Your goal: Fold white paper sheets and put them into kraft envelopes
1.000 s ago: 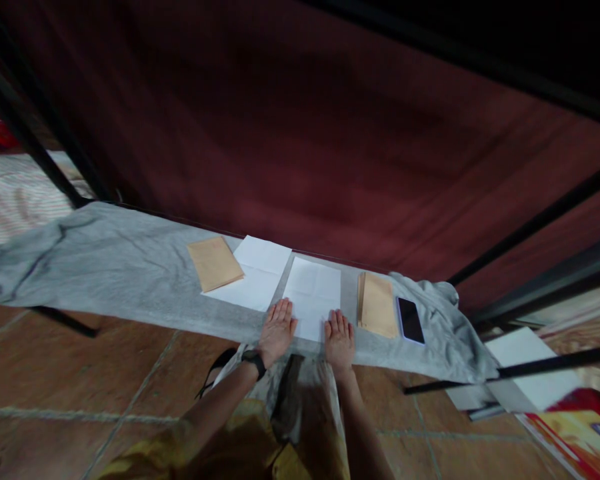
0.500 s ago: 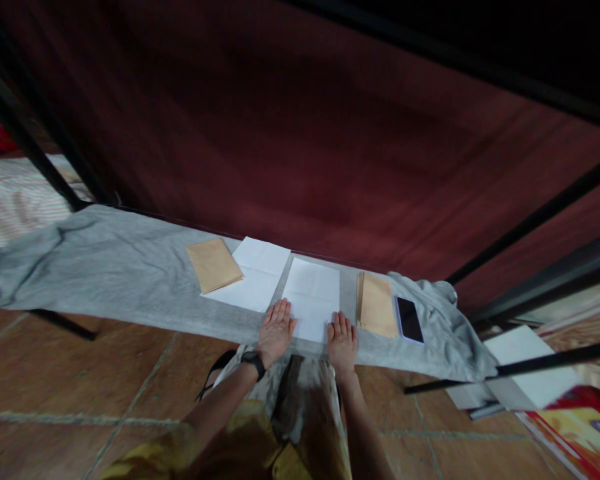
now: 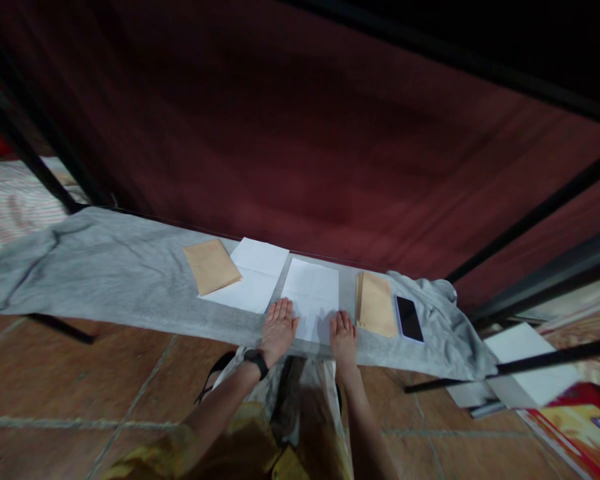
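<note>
A white sheet of paper with faint creases lies in front of me on a grey cloth. My left hand rests flat at the sheet's lower left edge, fingers stretched out. At its lower right edge is my right hand, palm down, fingers extended and holding nothing. To the left lies another white sheet, partly covered by brown envelopes. On the right, beyond my right hand, sits a stack of brown envelopes.
A phone lies right of the envelope stack. Black metal bars frame both sides, and a dark red panel rises behind the cloth. White boxes and a red and yellow package are on the lower right.
My right hand has shifted very slightly, its fingers a little closer in on the sheet's edge. My left hand stays nearly in place; the papers, envelopes and phone lie as before.
</note>
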Demonstrator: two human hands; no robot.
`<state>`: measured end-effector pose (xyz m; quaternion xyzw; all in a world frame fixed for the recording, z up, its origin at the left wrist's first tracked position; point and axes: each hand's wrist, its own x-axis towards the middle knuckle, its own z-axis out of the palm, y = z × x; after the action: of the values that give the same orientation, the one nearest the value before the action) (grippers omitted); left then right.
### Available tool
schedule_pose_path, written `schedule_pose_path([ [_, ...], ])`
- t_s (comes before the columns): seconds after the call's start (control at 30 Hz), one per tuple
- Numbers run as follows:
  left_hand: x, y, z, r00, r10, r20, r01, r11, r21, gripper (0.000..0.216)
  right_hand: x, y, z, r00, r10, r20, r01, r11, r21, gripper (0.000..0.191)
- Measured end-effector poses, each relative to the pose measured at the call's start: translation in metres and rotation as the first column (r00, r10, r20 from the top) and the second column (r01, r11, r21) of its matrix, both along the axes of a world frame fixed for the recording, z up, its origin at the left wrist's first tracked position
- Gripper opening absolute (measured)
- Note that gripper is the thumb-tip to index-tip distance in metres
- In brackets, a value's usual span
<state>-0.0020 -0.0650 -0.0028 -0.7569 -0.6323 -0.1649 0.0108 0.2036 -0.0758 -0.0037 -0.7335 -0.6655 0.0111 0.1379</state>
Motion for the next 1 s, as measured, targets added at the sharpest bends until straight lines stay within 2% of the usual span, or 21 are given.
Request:
schedule_pose_path([
  [0.1, 0.010, 0.004, 0.004, 0.998, -0.069, 0.005, 0.069, 0.997, 0.021, 0.058, -0.011, 0.007, 0.007, 1.000, -0.003, 0.003, 0.003, 0.999, 0.054, 0.054],
  [0.27, 0.028, 0.015, 0.004, 0.985, -0.172, 0.012, 0.172, 0.985, 0.008, 0.055, -0.035, 0.020, 0.012, 0.986, 0.164, 0.018, -0.165, 0.982, 0.093, 0.049],
  [0.4, 0.032, 0.024, 0.000, 0.983, -0.184, -0.012, 0.183, 0.982, -0.036, 0.056, -0.048, 0.027, 0.007, 0.967, 0.253, 0.020, -0.254, 0.965, 0.067, 0.045],
  [0.53, 0.029, 0.028, -0.002, 0.982, -0.184, -0.030, 0.182, 0.981, -0.074, 0.055, -0.054, 0.030, 0.001, 0.966, 0.259, 0.023, -0.260, 0.964, 0.049, 0.045],
  [0.7, 0.023, 0.033, -0.005, 0.982, -0.187, -0.018, 0.187, 0.982, -0.024, 0.056, -0.053, 0.032, -0.001, 0.967, 0.249, 0.044, -0.252, 0.965, 0.067, 0.047],
  [1.0, 0.013, 0.037, -0.010, 0.996, -0.094, 0.011, 0.093, 0.995, 0.018, 0.057, -0.043, 0.036, -0.002, 0.989, 0.129, 0.071, -0.134, 0.988, 0.077, 0.049],
])
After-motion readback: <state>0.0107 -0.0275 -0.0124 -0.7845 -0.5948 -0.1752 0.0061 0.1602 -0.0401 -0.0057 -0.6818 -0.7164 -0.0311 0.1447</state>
